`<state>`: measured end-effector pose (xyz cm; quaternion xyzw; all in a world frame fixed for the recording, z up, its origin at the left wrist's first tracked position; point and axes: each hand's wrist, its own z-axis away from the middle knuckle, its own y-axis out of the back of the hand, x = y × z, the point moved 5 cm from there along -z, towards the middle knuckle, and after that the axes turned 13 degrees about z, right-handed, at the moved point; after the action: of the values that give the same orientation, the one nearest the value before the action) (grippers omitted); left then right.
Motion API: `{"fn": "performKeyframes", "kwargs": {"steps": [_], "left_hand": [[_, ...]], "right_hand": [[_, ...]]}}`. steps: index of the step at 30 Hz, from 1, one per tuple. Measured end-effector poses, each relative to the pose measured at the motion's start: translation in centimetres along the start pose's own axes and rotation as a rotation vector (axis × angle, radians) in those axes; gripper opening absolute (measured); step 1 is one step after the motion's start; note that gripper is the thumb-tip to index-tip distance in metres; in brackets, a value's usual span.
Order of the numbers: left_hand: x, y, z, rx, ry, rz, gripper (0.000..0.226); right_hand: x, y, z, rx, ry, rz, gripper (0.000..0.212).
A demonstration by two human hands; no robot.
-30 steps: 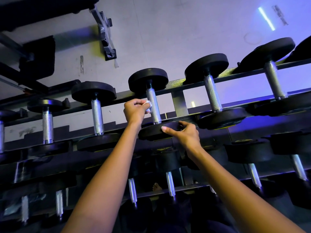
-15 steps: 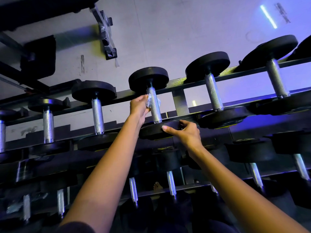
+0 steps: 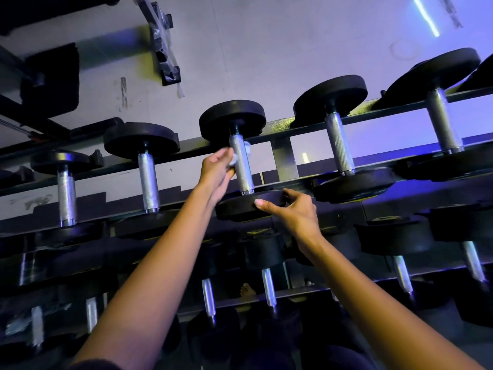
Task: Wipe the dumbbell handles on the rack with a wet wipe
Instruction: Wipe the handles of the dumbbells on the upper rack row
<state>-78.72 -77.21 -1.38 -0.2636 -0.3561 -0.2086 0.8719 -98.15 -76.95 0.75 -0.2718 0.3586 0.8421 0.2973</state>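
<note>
The left hand (image 3: 216,172) pinches a white wet wipe (image 3: 235,159), which wraps round the far side of the knurled handle (image 3: 241,166) of the middle dumbbell (image 3: 232,118) on the top tier. The hand is blurred, so I cannot tell exactly how the fingers lie. The right hand (image 3: 296,212) is well apart from it, thumb and fingers clamped on the rim of that dumbbell's near head (image 3: 240,209) to steady it on the rack (image 3: 284,158). The wipe sits near the upper end of the handle, so the lower part near the head probably remains to be wiped. One risk is that the small wipe bunches or slips off the rough knurling, leaving bare fingers rubbing metal. Another is that a hard stroke rolls the dumbbell on its rails if the steadying grip loosens, nudging the neighbour to the left (image 3: 148,180) or to the right (image 3: 338,145). Those two handles, and more on the dim lower tier (image 3: 268,287), show no wipe on them.
</note>
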Motion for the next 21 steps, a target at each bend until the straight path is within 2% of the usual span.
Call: {"fn": "performKeyframes", "kwargs": {"steps": [2, 4, 7, 8, 10, 11, 13, 15, 18, 21], "left_hand": [[-0.9, 1.2, 1.0, -0.041, 0.022, -0.188, 0.027], [-0.4, 2.0, 2.0, 0.043, -0.033, -0.302, 0.030], [1.7, 1.8, 3.4, 0.187, -0.178, -0.220, 0.014], [2.2, 1.6, 3.7, 0.194, -0.173, -0.116, 0.010], [2.8, 1.1, 3.7, 0.132, -0.090, 0.075, 0.016], [2.9, 0.7, 3.7, 0.092, -0.034, 0.083, 0.018], [2.5, 0.1, 3.5, 0.045, 0.036, -0.112, 0.021], [2.5, -0.5, 3.4, 0.075, -0.021, -0.317, 0.018], [2.6, -0.5, 3.1, 0.218, -0.124, -0.295, 0.020], [2.2, -0.1, 3.3, 0.291, -0.137, -0.292, 0.016]], "right_hand": [[-0.1, 0.1, 0.1, -0.009, -0.008, -0.002, 0.124], [-0.2, 0.2, 0.2, -0.014, -0.011, -0.002, 0.117], [-0.3, 0.2, 0.2, -0.011, -0.018, -0.019, 0.114], [-0.2, 0.2, 0.2, -0.006, -0.017, -0.020, 0.115], [-0.1, 0.1, 0.2, -0.002, -0.022, -0.022, 0.110], [-0.2, 0.2, 0.2, -0.001, -0.025, -0.023, 0.107], [-0.3, 0.3, 0.2, -0.005, -0.021, -0.025, 0.110], [-0.3, 0.3, 0.3, -0.011, -0.023, -0.019, 0.106], [-0.1, 0.2, 0.0, -0.010, -0.029, -0.024, 0.100], [-0.1, 0.2, 0.1, -0.013, -0.022, -0.010, 0.104]]}}
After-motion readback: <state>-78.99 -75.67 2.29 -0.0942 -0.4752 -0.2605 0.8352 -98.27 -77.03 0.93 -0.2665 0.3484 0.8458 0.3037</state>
